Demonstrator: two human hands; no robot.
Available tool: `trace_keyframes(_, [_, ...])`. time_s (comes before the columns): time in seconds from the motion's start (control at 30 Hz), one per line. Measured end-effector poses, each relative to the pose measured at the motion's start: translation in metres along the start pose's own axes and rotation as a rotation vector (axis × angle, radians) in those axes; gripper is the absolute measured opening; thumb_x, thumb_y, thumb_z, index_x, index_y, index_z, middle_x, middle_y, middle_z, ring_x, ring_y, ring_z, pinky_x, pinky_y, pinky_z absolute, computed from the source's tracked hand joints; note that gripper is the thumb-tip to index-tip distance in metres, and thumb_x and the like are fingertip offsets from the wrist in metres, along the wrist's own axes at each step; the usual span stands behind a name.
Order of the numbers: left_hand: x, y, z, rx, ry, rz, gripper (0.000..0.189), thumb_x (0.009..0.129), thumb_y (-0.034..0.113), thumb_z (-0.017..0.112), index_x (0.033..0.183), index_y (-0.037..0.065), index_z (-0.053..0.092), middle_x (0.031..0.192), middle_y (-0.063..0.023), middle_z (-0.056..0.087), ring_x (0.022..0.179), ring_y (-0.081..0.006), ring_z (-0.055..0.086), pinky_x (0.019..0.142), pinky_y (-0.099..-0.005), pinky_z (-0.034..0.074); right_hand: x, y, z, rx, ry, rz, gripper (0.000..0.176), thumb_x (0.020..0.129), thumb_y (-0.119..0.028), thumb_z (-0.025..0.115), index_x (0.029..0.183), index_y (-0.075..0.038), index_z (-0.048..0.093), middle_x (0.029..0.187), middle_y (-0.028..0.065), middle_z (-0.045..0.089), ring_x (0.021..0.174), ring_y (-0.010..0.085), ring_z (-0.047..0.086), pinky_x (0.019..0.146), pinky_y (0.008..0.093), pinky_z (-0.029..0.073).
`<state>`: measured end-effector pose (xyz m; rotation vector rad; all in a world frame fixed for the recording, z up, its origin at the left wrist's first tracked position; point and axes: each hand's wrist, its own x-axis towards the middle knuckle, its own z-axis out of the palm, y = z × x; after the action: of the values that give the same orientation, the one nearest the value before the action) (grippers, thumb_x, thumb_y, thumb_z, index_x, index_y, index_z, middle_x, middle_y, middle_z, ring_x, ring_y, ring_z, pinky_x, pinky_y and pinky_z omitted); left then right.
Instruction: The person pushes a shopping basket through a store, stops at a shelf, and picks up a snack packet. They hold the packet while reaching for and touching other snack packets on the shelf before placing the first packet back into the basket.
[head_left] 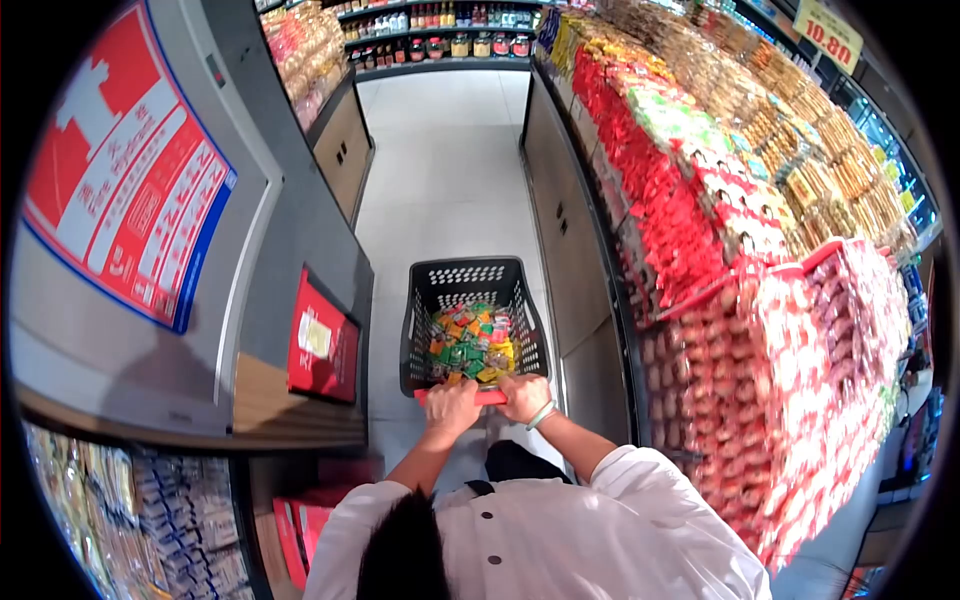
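Note:
Both of my hands grip the red handle (490,397) of a black shopping basket (408,345) in front of me. My left hand (452,408) wraps round the handle's left part. On its right part my right hand (524,398) is closed, with a pale band on the wrist. Small colourful packets (473,345), in green, orange, yellow and red, lie loose on the basket floor. The basket's walls are perforated with round holes. Whatever carries the basket underneath is hidden.
A grey cabinet (300,200) with a red-and-white poster (130,170) stands close on the left. Bagged snacks (720,210) are piled high on the right above wooden panels (565,200). A pale tiled aisle (440,180) leads to shelves of jars and bottles (440,47).

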<state>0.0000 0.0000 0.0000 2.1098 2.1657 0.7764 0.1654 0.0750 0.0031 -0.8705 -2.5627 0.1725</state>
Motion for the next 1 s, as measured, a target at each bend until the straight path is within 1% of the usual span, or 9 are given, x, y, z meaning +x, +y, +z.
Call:
trace_keyframes(0.07, [0.012, -0.012, 0.001, -0.04, 0.065, 0.02, 0.015, 0.071, 0.025, 0.067, 0.068, 0.011, 0.061, 0.063, -0.0102, 0.064, 0.055, -0.0305, 0.063, 0.054, -0.0429, 0.05, 0.015, 0.002, 0.005, -0.042, -0.002, -0.006, 0.024, 0.063, -0.026, 0.07, 0.065, -0.01, 0.052, 0.059, 0.0081, 0.058, 0.054, 0.0275, 0.06, 0.05, 0.0391, 0.048])
trace_keyframes(0.1, [0.051, -0.022, -0.003, -0.019, -0.009, -0.001, 0.015, 0.07, 0.024, 0.067, 0.067, 0.011, 0.061, 0.062, -0.0104, 0.063, 0.054, -0.0306, 0.062, 0.054, -0.0428, 0.05, 0.047, 0.024, 0.01, 0.04, -0.006, 0.013, 0.024, 0.064, -0.026, 0.07, 0.065, -0.01, 0.052, 0.06, 0.0081, 0.058, 0.054, 0.0274, 0.06, 0.05, 0.0391, 0.048])
trace_keyframes(0.17, [0.097, -0.029, 0.006, -0.022, 0.002, -0.012, 0.015, 0.07, 0.024, 0.067, 0.065, 0.011, 0.06, 0.061, -0.0106, 0.063, 0.054, -0.0306, 0.062, 0.054, -0.0425, 0.05, 0.083, 0.056, 0.01, 0.033, -0.027, 0.0, 0.024, 0.065, -0.026, 0.07, 0.066, -0.01, 0.052, 0.06, 0.0081, 0.059, 0.055, 0.0274, 0.061, 0.051, 0.039, 0.049])
trace_keyframes(0.2, [0.12, -0.035, 0.007, 0.001, -0.051, -0.049, 0.014, 0.069, 0.024, 0.064, 0.066, 0.012, 0.059, 0.064, -0.0087, 0.063, 0.059, -0.0286, 0.063, 0.057, -0.0423, 0.05, 0.104, 0.069, 0.01, 0.03, -0.029, -0.002, 0.024, 0.066, -0.026, 0.07, 0.066, -0.01, 0.052, 0.06, 0.0081, 0.059, 0.055, 0.0275, 0.061, 0.051, 0.0391, 0.049])
trace_keyframes(0.4, [0.211, -0.073, 0.032, 0.008, 0.04, -0.049, 0.015, 0.071, 0.025, 0.062, 0.064, 0.012, 0.059, 0.06, -0.0097, 0.062, 0.053, -0.0284, 0.062, 0.054, -0.0417, 0.05, 0.192, 0.123, 0.021, 0.035, -0.043, -0.016, 0.023, 0.067, -0.027, 0.069, 0.066, -0.01, 0.052, 0.06, 0.0084, 0.059, 0.054, 0.0283, 0.061, 0.051, 0.04, 0.049])
trace_keyframes(0.53, [0.277, -0.102, 0.042, 0.002, 0.017, -0.04, 0.016, 0.071, 0.025, 0.062, 0.063, 0.012, 0.06, 0.059, -0.0096, 0.062, 0.052, -0.0275, 0.062, 0.053, -0.0405, 0.051, 0.253, 0.161, 0.035, 0.022, -0.022, -0.026, 0.023, 0.067, -0.027, 0.069, 0.066, -0.011, 0.052, 0.059, 0.0084, 0.058, 0.053, 0.0287, 0.06, 0.049, 0.0402, 0.049])
trace_keyframes(0.67, [0.341, -0.133, 0.053, -0.002, 0.015, -0.005, 0.015, 0.072, 0.025, 0.062, 0.064, 0.011, 0.06, 0.06, -0.0109, 0.062, 0.052, -0.0282, 0.063, 0.053, -0.0411, 0.051, 0.316, 0.196, 0.05, -0.006, -0.028, 0.019, 0.024, 0.069, -0.028, 0.068, 0.066, -0.01, 0.053, 0.059, 0.0084, 0.058, 0.052, 0.0289, 0.06, 0.049, 0.0401, 0.048])
trace_keyframes(0.9, [0.46, -0.2, 0.064, -0.097, -0.057, 0.053, 0.014, 0.072, 0.021, 0.061, 0.068, 0.008, 0.057, 0.065, -0.0118, 0.063, 0.057, -0.0304, 0.063, 0.054, -0.0411, 0.051, 0.427, 0.25, 0.073, -0.022, -0.071, 0.099, 0.021, 0.069, -0.027, 0.067, 0.074, -0.01, 0.054, 0.067, 0.0104, 0.063, 0.06, 0.0308, 0.063, 0.054, 0.0422, 0.05])
trace_keyframes(1.0, [0.505, -0.22, 0.065, -0.125, -0.073, 0.062, 0.014, 0.071, 0.02, 0.061, 0.068, 0.008, 0.056, 0.064, -0.0132, 0.062, 0.057, -0.0312, 0.063, 0.054, -0.0416, 0.051, 0.467, 0.274, 0.087, -0.048, -0.083, 0.127, 0.023, 0.071, -0.029, 0.066, 0.073, -0.01, 0.054, 0.065, 0.0092, 0.061, 0.06, 0.03, 0.062, 0.055, 0.042, 0.05])
